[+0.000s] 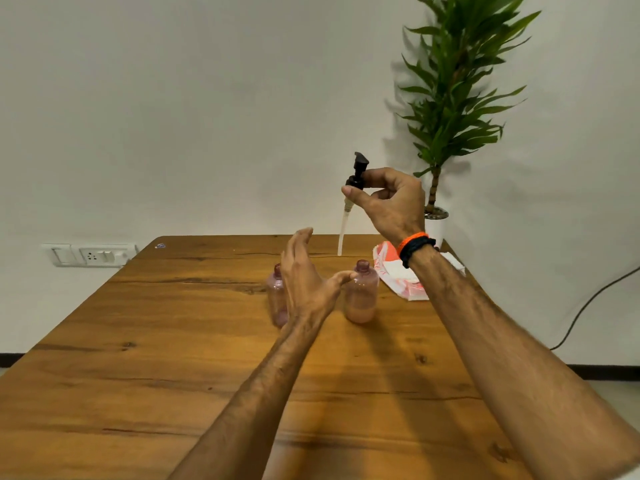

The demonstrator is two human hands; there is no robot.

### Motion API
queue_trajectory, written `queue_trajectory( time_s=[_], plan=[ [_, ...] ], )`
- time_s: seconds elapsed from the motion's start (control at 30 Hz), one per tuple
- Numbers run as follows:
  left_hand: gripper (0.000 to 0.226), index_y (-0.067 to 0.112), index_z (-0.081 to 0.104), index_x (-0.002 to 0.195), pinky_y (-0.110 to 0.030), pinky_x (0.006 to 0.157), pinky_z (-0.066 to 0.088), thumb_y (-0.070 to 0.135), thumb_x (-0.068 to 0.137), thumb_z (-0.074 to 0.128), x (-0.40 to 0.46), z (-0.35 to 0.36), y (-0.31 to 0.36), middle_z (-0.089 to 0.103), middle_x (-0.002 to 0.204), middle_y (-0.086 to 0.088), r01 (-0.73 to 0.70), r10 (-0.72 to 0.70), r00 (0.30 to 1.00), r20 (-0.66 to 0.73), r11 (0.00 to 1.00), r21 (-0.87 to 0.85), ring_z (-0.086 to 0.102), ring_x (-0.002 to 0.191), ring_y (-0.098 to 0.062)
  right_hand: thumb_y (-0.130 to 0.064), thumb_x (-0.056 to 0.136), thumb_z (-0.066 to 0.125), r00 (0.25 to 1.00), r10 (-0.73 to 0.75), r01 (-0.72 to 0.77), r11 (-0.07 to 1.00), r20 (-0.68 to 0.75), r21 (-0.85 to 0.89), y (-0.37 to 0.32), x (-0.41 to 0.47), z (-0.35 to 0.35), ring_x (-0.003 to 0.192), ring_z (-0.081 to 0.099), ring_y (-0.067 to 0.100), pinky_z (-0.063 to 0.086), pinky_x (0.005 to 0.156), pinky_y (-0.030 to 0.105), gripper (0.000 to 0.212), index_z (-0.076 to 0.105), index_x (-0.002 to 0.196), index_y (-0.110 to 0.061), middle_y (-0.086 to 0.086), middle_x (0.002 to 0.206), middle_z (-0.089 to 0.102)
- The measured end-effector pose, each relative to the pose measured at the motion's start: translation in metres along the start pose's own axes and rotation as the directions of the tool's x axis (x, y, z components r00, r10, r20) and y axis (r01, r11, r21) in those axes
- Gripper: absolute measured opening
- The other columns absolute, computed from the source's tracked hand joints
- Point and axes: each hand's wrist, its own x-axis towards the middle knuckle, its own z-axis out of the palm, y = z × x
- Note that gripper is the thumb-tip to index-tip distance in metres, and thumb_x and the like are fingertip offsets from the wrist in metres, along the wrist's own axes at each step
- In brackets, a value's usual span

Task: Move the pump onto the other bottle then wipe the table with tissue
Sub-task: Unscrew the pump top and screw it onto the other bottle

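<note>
- Wooden table [173, 341]: a brown plank top with dark knots and grain cracks, filling the lower part of the view and carrying both bottles and the tissue pack.
- Potted plant [460, 81]: tall, with long green leaves, standing in a white pot beyond the table's far right corner, against the white wall.
- Right hand [391, 202]: raised above the table's far edge, thumb and fingers curled and pinching the pump at its collar; orange and black bands circle the wrist.
- Left hand [304, 282]: fingers straight and spread wide, holding nothing, held upright between the two bottles; its thumb tip lies at the shoulder of the right bottle, though contact cannot be told.
- Tissue pack [398, 275]: a white and orange soft packet lying flat on the table near the far right edge, partly hidden behind the right forearm.
- Right bottle [362, 292]: clear pink plastic, upright, neck open with no cap, a shallow layer of pale liquid at the bottom; it stands just right of the left hand.
- Left bottle [275, 292]: clear pink plastic, upright, largely hidden behind the left hand; its neck also appears open.
- Pump [356, 174]: a black dispenser head with a white dip tube hanging down and tilted slightly, held in the air above and behind the right bottle, clear of both necks.
- Wall switch plate [91, 254]: white, on the wall left of the table.
</note>
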Motion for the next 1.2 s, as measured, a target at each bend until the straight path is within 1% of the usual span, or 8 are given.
queue_trajectory(
  time_s=[0.13,0.3,0.53,0.73,0.93,1.0,1.1,1.2],
  plan=[
    [0.114,0.014,0.039,0.144,-0.039,0.11,0.039,0.047,0.049,0.092,-0.006,0.033,0.002,0.045,0.147,-0.005,0.158,-0.152,0.969,0.193,0.987,-0.012,0.04,0.136,-0.023,-0.039,0.069,0.083,1.0,0.004,-0.005,0.998,-0.017,-0.056,0.01,0.003,-0.021,0.058,0.054,0.001,0.05,0.059,0.02,0.031,0.073,0.094,-0.024,-0.019,0.086,0.069],
    [0.107,0.014,0.038,0.143,-0.033,0.102,0.043,0.044,0.055,0.091,-0.009,0.061,-0.006,0.049,0.144,-0.004,0.262,-0.254,0.92,0.298,0.965,0.015,0.047,0.131,-0.023,-0.039,0.07,0.082,1.0,-0.003,0.0,0.996,-0.027,-0.091,0.02,0.005,-0.032,0.06,0.054,0.003,0.053,0.061,0.023,0.03,0.072,0.095,-0.025,-0.019,0.086,0.068],
    [0.081,0.018,0.052,0.13,-0.027,0.09,0.05,0.042,0.062,0.088,-0.015,0.071,-0.015,0.064,0.125,0.001,0.272,-0.255,0.918,0.305,0.962,-0.014,0.058,0.11,-0.015,-0.038,0.071,0.082,1.0,0.0,0.002,0.994,0.018,-0.106,0.028,0.006,-0.027,0.057,0.052,0.001,0.05,0.058,0.019,0.028,0.07,0.095,-0.027,-0.023,0.084,0.064],
    [0.076,0.02,0.053,0.126,-0.031,0.091,0.053,0.044,0.062,0.086,-0.016,0.07,-0.017,0.066,0.12,0.002,0.256,-0.239,0.922,0.304,0.967,-0.015,0.062,0.107,-0.016,-0.037,0.07,0.082,0.995,0.075,-0.066,0.991,0.071,-0.117,0.045,-0.007,-0.016,0.056,0.053,0.002,0.052,0.06,0.021,0.027,0.071,0.093,-0.029,-0.021,0.085,0.067],
    [0.071,0.022,0.055,0.12,-0.036,0.081,0.058,0.05,0.061,0.085,-0.018,0.069,-0.019,0.068,0.109,0.003,0.241,-0.232,0.926,0.299,0.971,0.008,0.065,0.096,-0.016,-0.034,0.071,0.083,0.979,0.177,-0.164,0.979,0.105,-0.124,0.068,-0.032,-0.01,0.071,0.058,0.004,0.044,0.055,0.003,0.031,0.07,0.098,-0.022,-0.014,0.086,0.068],
    [0.071,0.022,0.054,0.12,-0.035,0.083,0.057,0.049,0.062,0.085,-0.018,0.069,-0.018,0.067,0.11,0.003,0.238,-0.228,0.926,0.302,0.971,0.005,0.064,0.097,-0.016,-0.034,0.07,0.084,0.977,0.189,-0.174,0.975,0.099,-0.137,0.071,-0.034,-0.01,0.071,0.059,0.004,0.047,0.058,0.006,0.029,0.071,0.094,-0.023,-0.016,0.082,0.067],
    [0.072,0.02,0.052,0.124,-0.033,0.084,0.055,0.044,0.065,0.085,-0.017,0.069,-0.018,0.066,0.113,0.002,0.239,-0.229,0.921,0.316,0.971,0.006,0.063,0.099,-0.016,-0.035,0.068,0.084,0.977,0.177,-0.15,0.968,0.12,-0.203,0.075,-0.039,-0.011,0.069,0.06,0.004,0.054,0.065,0.018,0.025,0.07,0.087,-0.029,-0.02,0.075,0.066],
    [0.069,0.022,0.052,0.122,-0.033,0.083,0.055,0.043,0.065,0.085,-0.018,0.069,-0.019,0.066,0.112,0.002,0.243,-0.231,0.919,0.32,0.97,0.002,0.063,0.098,-0.016,-0.034,0.069,0.084,0.97,0.191,-0.151,0.958,0.149,-0.244,0.08,-0.044,-0.011,0.071,0.062,0.004,0.056,0.068,0.022,0.025,0.071,0.09,-0.028,-0.019,0.078,0.067]
  ],
)
